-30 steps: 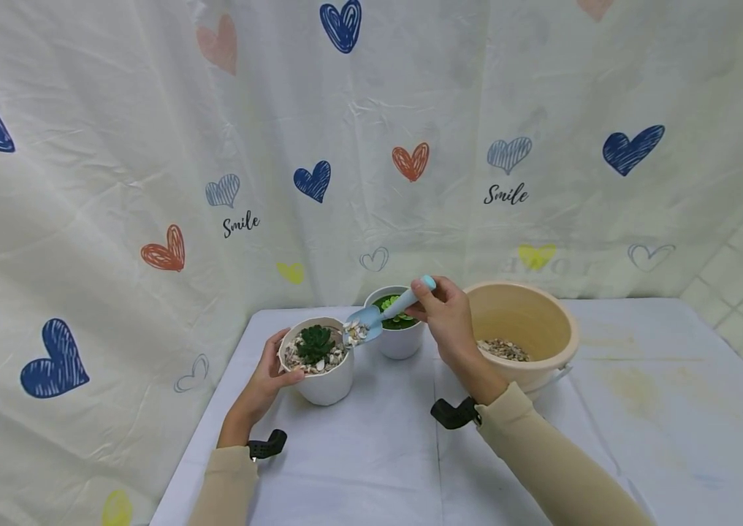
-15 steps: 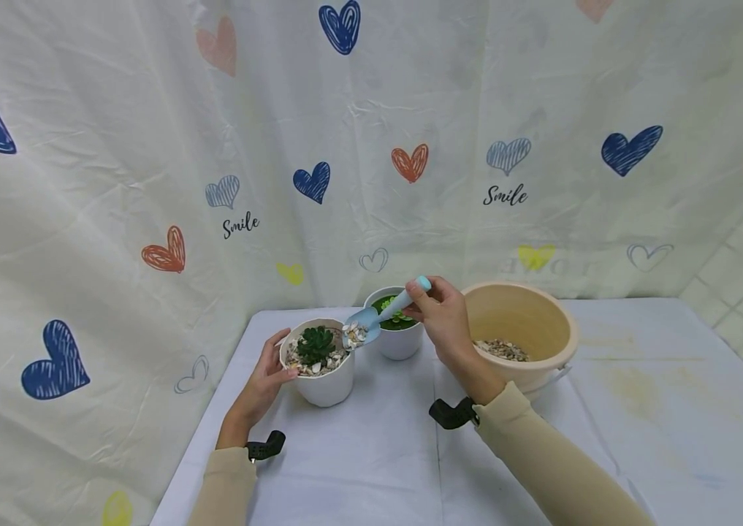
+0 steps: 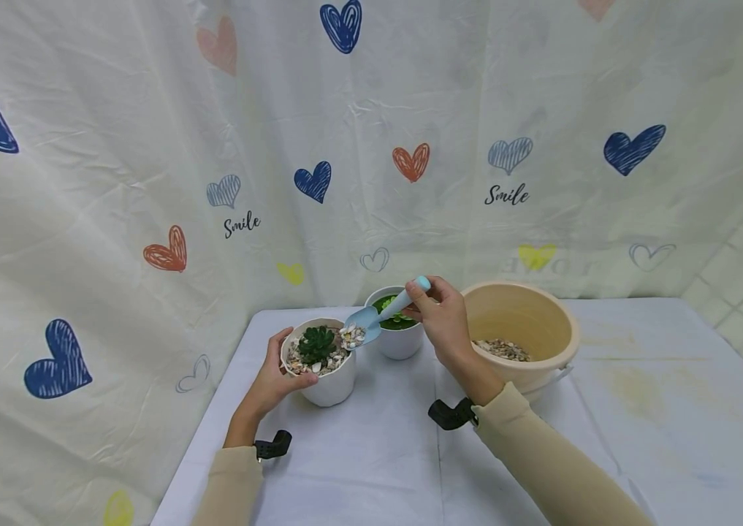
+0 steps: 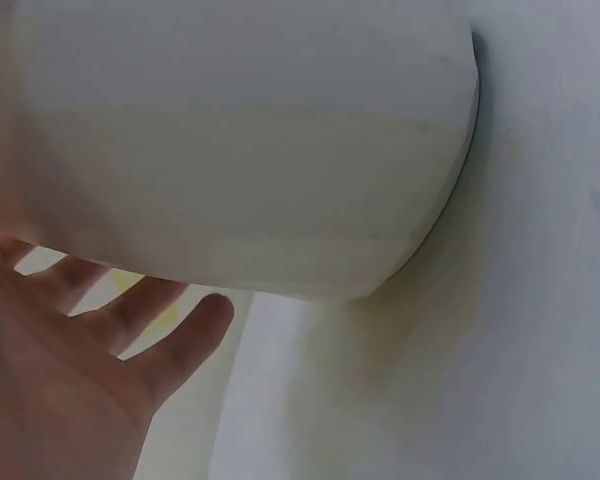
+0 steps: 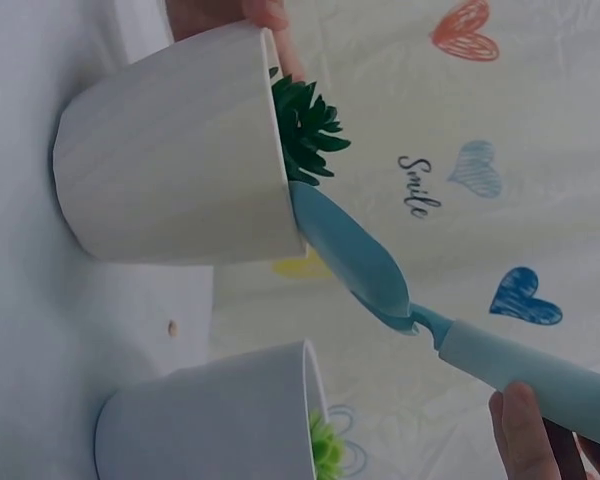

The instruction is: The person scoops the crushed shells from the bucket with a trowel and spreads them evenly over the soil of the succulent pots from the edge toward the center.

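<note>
A white flower pot (image 3: 329,389) with a dark green succulent (image 3: 316,344) and pebbles stands at the left. My left hand (image 3: 274,378) holds it from the side, thumb near the front rim and fingers spread along the far side. In the left wrist view, these fingers (image 4: 185,350) lie beside the pot's wall. Between the fingers and thumb of my right hand (image 3: 445,321) is the handle of a light blue garden trowel (image 3: 392,307). Pebbles (image 3: 353,336) lie on its blade. The blade's tip is at the pot's right rim, beside the succulent, as the right wrist view shows.
Behind the trowel stands a second white pot (image 3: 400,345) with a light green succulent. To the right is a beige bucket (image 3: 542,321) with pebbles (image 3: 503,350) at the bottom. A white cloth covers the table (image 3: 660,424). A heart-printed curtain (image 3: 450,95) hangs behind.
The trowel's tip has moved very slightly, still at the pot's rim. My left thumb has shifted right along the front of the pot, and the left wrist has moved slightly right.
</note>
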A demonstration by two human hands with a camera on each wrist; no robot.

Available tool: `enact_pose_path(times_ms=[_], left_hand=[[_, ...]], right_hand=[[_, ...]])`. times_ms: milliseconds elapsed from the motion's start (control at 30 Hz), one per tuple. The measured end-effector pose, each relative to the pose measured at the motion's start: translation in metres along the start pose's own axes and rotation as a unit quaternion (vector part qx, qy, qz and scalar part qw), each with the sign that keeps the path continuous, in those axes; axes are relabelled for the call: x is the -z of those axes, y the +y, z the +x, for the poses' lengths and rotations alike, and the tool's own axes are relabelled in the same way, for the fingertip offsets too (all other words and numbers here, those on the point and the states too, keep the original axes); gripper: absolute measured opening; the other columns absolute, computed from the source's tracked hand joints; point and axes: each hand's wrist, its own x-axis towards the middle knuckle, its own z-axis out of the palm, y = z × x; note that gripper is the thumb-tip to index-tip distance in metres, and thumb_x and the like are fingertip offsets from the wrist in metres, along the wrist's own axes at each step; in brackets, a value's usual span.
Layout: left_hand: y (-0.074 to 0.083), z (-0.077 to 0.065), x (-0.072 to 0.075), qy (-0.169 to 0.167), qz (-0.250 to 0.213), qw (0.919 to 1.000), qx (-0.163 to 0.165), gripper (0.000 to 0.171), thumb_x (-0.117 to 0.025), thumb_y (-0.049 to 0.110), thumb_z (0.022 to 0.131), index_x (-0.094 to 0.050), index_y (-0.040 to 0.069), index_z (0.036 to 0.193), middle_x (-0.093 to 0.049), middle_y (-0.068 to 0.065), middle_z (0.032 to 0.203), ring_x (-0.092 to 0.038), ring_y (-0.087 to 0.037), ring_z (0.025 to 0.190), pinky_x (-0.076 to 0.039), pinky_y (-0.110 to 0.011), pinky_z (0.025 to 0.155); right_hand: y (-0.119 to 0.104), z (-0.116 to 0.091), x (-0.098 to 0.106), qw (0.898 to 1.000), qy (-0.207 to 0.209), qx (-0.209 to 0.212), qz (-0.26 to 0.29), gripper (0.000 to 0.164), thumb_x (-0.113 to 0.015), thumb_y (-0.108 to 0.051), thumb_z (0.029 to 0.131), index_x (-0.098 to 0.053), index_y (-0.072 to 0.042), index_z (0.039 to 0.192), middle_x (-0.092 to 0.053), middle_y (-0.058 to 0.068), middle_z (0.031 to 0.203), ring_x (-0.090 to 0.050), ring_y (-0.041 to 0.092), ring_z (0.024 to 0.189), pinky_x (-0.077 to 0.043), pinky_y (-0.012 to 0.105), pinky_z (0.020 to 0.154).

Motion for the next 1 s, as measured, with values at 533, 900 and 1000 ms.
enact_pose_path(times_ms=[533, 900, 1000], left_hand=[[-0.007, 0.001, 0.002, -0.023, -0.074, 0.9970, -0.006, 0.103, -0.079, 0.015, 0.086, -0.013, 0.033, 0.162, -0.025, -0.010, 0.165, -0.038, -0.034, 0.144, -0.049, -0.024, 0.099], [-0.009, 0.000, 0.001, -0.033, -0.101, 0.9943, -0.007, 0.101, -0.077, 0.017, 0.087, -0.010, 0.028, 0.161, -0.027, -0.010, 0.163, -0.042, -0.034, 0.142, -0.050, -0.025, 0.098], [-0.010, 0.001, 0.002, -0.032, -0.102, 0.9942, -0.007, 0.101, -0.076, 0.016, 0.087, -0.010, 0.027, 0.162, -0.027, -0.009, 0.164, -0.040, -0.034, 0.144, -0.048, -0.024, 0.100]], right_hand=[[0.001, 0.000, -0.003, 1.000, -0.010, 0.009, 0.002, 0.034, -0.064, -0.019, 0.102, -0.061, 0.007, 0.124, -0.059, 0.004, 0.101, -0.070, 0.015, 0.093, -0.061, 0.033, 0.087], [0.002, -0.001, -0.004, 1.000, -0.013, 0.012, -0.004, 0.032, -0.063, -0.019, 0.102, -0.062, 0.006, 0.123, -0.061, 0.004, 0.104, -0.069, 0.014, 0.095, -0.061, 0.038, 0.089], [0.000, -0.002, -0.004, 1.000, -0.009, 0.012, -0.002, 0.029, -0.064, -0.019, 0.102, -0.063, 0.002, 0.122, -0.061, 0.005, 0.104, -0.069, 0.015, 0.095, -0.061, 0.037, 0.089]])
